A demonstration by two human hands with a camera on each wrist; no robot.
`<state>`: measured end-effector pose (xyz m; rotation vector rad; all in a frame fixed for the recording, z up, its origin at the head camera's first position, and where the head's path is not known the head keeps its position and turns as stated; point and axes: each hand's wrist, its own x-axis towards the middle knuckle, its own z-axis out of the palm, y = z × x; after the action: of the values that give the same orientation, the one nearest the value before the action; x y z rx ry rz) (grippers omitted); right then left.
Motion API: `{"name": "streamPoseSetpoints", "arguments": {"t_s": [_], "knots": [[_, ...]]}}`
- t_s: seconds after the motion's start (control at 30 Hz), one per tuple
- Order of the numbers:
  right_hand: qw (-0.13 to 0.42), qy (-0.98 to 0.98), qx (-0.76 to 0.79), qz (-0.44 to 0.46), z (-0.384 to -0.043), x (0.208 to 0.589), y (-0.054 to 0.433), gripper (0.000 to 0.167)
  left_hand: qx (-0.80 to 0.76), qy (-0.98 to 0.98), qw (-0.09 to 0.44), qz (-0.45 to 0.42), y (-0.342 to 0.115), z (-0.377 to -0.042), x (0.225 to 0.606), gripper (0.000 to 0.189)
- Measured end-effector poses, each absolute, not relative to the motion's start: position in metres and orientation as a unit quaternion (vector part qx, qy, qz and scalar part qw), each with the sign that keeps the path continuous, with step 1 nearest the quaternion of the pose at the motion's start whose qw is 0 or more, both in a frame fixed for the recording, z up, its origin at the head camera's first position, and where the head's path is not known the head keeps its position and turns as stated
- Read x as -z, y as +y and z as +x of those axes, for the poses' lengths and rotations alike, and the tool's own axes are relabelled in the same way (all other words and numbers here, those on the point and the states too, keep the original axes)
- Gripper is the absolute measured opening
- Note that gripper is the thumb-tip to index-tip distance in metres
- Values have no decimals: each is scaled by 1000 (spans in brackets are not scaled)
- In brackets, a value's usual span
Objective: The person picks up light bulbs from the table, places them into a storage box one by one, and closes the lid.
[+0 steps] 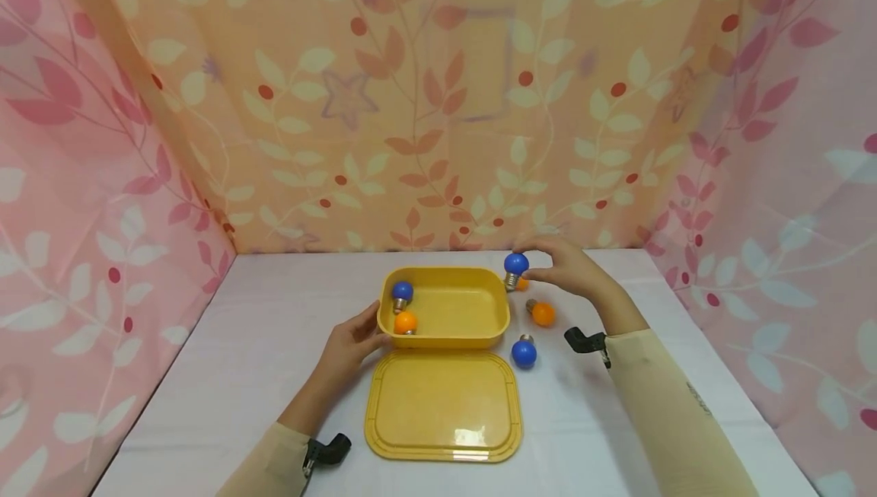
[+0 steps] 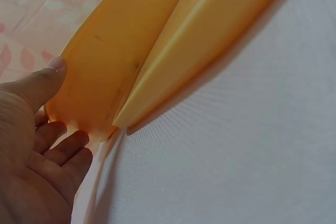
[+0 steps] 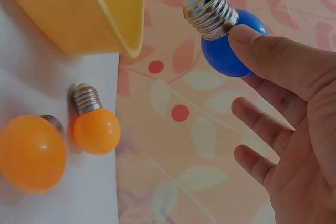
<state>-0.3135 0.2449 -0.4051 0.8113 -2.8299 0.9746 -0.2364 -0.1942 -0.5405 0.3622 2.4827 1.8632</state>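
My right hand (image 1: pixel 570 267) pinches a blue light bulb (image 1: pixel 517 262) by its round end between thumb and fingers. Its silver screw base points down in the head view, beside the right rim of the yellow box (image 1: pixel 455 343). In the right wrist view, the same blue bulb (image 3: pixel 227 59) is raised near the box corner. My left hand (image 1: pixel 348 341) touches the box's left end with relaxed fingers, its thumb (image 2: pixel 50 80) against the wall. Inside the box, at its left side, lie another blue bulb (image 1: pixel 403 291) and an orange bulb (image 1: pixel 406 323).
A yellow lid (image 1: pixel 441 406) lies flat in front of the box. On the white table right of the box are an orange bulb (image 1: pixel 543 314), a blue bulb (image 1: pixel 524 354) and, partly hidden under my right hand, another orange bulb (image 3: pixel 97 130). Patterned curtains surround the table.
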Motion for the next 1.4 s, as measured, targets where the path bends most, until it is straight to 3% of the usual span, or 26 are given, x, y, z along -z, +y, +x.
{"name": "streamPoseSetpoints", "arguments": {"t_s": [0.67,0.87,1.1,1.4], "knots": [[-88,-904,-286,304,-350,372,185,38,-602,791,4,110,-203,-233,538,76],[-96,-906,-256,324,-360,375,161,38,-605,789,5,112,-203,-232,540,75],[-155,-895,-253,335,-360,384,137,37,-607,787,6,111,-199,-229,542,76],[-166,-892,-174,382,-355,391,125,37,-604,789,10,112,-194,-233,540,76]]}}
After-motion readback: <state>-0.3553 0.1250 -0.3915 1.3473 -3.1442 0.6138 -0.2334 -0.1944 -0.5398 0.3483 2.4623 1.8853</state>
